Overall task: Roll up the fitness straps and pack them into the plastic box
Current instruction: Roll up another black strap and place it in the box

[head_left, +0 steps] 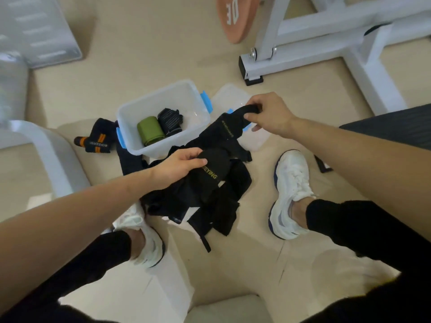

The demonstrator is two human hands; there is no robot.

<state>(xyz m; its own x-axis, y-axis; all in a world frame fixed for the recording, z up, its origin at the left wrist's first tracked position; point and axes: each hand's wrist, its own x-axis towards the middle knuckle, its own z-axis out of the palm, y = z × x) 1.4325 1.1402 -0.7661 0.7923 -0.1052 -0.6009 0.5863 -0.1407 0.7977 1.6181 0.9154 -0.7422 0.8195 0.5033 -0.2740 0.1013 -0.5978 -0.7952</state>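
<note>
One black strap [227, 130], near end pinched in left grip [179, 164], far end clutched in right grip [268, 115], beside plastic box [163, 104].

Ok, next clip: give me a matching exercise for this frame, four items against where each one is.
Items
1. green rolled strap
2. orange-striped strap
3. black lettered strap
4. clear lid

Places
A. on the floor, right of the box
B. gripped by the left hand and the right hand
C. inside the plastic box
D. on the floor, left of the box

Pairs: 1-C, 2-D, 3-B, 4-A
</note>
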